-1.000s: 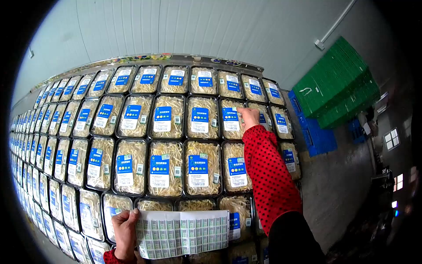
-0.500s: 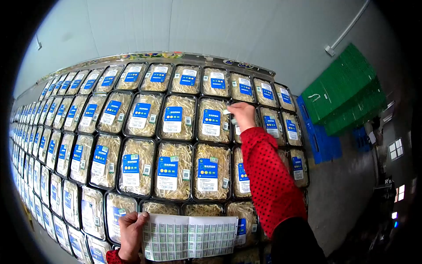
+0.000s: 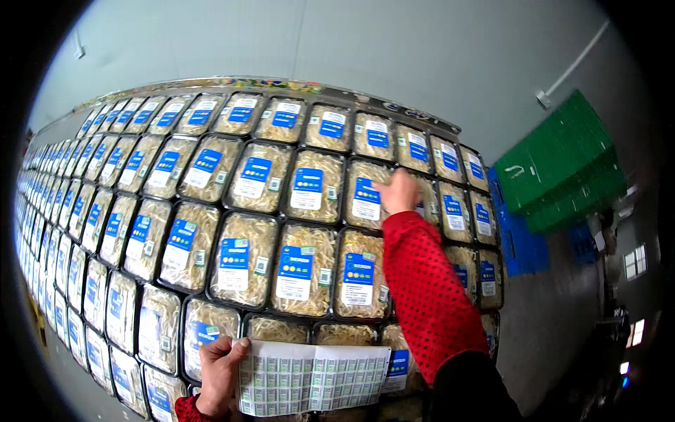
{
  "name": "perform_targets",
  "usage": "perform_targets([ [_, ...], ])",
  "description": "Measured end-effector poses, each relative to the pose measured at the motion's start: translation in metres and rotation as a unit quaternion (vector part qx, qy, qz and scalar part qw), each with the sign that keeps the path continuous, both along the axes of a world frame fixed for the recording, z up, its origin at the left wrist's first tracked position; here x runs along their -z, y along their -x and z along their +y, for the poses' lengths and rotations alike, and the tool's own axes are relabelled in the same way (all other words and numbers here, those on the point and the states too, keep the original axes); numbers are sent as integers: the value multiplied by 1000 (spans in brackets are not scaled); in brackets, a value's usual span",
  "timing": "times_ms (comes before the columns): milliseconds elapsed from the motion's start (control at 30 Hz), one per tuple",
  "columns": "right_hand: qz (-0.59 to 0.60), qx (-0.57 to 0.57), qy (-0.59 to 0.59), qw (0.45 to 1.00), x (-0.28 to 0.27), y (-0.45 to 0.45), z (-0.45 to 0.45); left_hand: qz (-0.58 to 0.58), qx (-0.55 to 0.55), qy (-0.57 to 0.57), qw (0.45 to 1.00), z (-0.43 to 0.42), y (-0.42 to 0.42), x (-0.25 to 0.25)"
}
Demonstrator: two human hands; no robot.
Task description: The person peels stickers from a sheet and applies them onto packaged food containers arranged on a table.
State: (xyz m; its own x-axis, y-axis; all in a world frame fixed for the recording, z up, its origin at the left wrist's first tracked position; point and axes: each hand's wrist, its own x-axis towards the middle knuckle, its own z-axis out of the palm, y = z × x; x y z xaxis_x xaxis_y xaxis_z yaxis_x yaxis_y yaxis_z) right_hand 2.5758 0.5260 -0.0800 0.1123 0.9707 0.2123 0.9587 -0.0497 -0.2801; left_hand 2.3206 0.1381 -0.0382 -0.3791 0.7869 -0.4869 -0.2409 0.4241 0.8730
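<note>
My left hand (image 3: 221, 373) pinches the left top corner of a sheet of small green-and-white stickers (image 3: 313, 378) at the bottom of the view. Further up, my right hand (image 3: 399, 192) has its fingers bent down at the right upper part of a tray of bean sprouts (image 3: 356, 216) with a blue and white label. Whether a sticker is between those fingers is too small to tell. A tray (image 3: 360, 276) just below it carries a small green sticker above its blue label.
Many black-rimmed sprout trays (image 3: 254, 176) lie in rows out to the far left. Green crates (image 3: 562, 165) are stacked on a blue pallet (image 3: 526, 246) at the right. A pale wall (image 3: 351, 42) stands behind, with a metal edge along the trays.
The trays have shifted rightward and slightly upward in view over the last half second. My right hand has moved down onto a tray; earlier it held a small pale sticker. My left hand still holds the sheet.
</note>
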Motion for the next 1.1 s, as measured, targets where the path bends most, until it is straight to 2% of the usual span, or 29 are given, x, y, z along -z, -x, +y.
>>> perform_targets([
  [33, -9, -36, -28, 999, -3, -3, 3, 2, -10, -1, 1000, -4, 5, 4],
  [100, 215, -138, -86, 963, 0, 20, 5, 4, 3, -14, 1000, -9, 12, 9],
  [133, 371, -143, -19, 917, 6, 39, 7, 6, 1, 1, 1000, -11, 13, 8],
  [167, 509, -140, 37, 848, -4, 64, -3, 5, -1, 2, 1000, -12, 12, 7],
  [233, 499, -150, 22, 853, 15, 92, 12, -21, -18, 4, 1000, -16, 16, 4],
  [267, 507, -104, 56, 854, 20, 103, 18, -9, -12, 2, 1000, -18, 20, 3],
  [300, 507, -108, 59, 853, 27, 110, 20, -9, -17, 3, 1000, -22, 24, 4],
  [367, 452, -69, 39, 888, 34, 119, 24, -24, -32, -5, 999, -27, 31, 8],
  [433, 428, -71, 32, 900, 38, 124, 23, -31, -33, 1, 999, -27, 38, 3],
  [500, 216, -58, -28, 974, 33, 130, 15, -27, -24, 1, 999, -30, 45, 5],
  [567, 71, -121, -113, 984, 40, 132, 19, -39, -26, 2, 999, -31, 49, 5],
  [633, 1, -96, -32, 995, -2, 143, 1, -85, -35, 2, 996, -33, 55, 4],
  [667, 8, -115, 0, 993, -10, 143, 4, -97, -33, 1, 995, -33, 58, 1],
  [700, 62, -165, -33, 984, -1, 144, 11, -109, -31, 0, 994, -33, 62, -1],
  [733, 262, -168, 29, 950, 12, 155, 20, -113, -31, 8, 993, -34, 67, 2],
  [767, 450, -164, 91, 873, 20, 169, 26, -114, -32, 7, 993, -33, 72, 1],
  [833, 578, -142, 132, 793, 13, 198, 20, -120, -39, 8, 992, -33, 82, -3],
  [900, 596, -117, 140, 782, 26, 217, 30, -113, -40, -3, 993, -37, 94, -3],
  [967, 580, -107, 134, 796, 32, 231, 32, -109, -44, -13, 993, -41, 105, -1],
  [1067, 503, -78, 131, 851, 43, 240, 40, -117, -27, 6, 993, -44, 122, 0],
  [1100, 502, -80, 133, 851, 47, 243, 40, -118, -30, 6, 993, -43, 127, -1],
])
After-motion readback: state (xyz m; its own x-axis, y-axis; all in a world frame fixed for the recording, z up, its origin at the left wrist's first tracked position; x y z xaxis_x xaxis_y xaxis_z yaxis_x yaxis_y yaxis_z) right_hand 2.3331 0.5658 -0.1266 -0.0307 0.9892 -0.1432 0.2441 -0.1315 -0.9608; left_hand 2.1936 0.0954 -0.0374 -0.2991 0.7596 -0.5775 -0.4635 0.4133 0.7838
